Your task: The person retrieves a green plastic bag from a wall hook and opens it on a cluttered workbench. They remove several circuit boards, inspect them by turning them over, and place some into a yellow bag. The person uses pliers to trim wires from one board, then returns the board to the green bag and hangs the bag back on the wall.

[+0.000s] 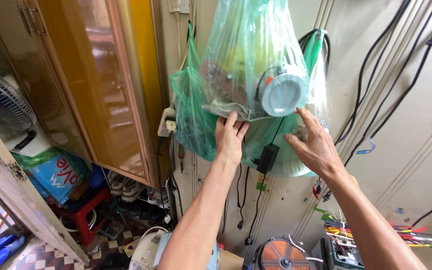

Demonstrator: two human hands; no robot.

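Note:
Green see-through plastic bags (248, 55) hang on the wall, stuffed with electrical parts. A round white lamp fitting (282, 93) presses against the plastic from inside. My left hand (230, 137) lies flat under the front bag, fingers up against its bottom. My right hand (315, 142) is spread open, its fingertips touching the bag just below the round fitting. A black power adapter (267, 158) dangles on its cord between my two hands.
A tall wood-framed cabinet (101, 90) stands left of the bags. Black cables (376, 75) run down the wall on the right. A fan (3, 100), a red stool (83, 212), shoes, a wire spool (281, 255) and a box of coloured wires (351, 240) sit below.

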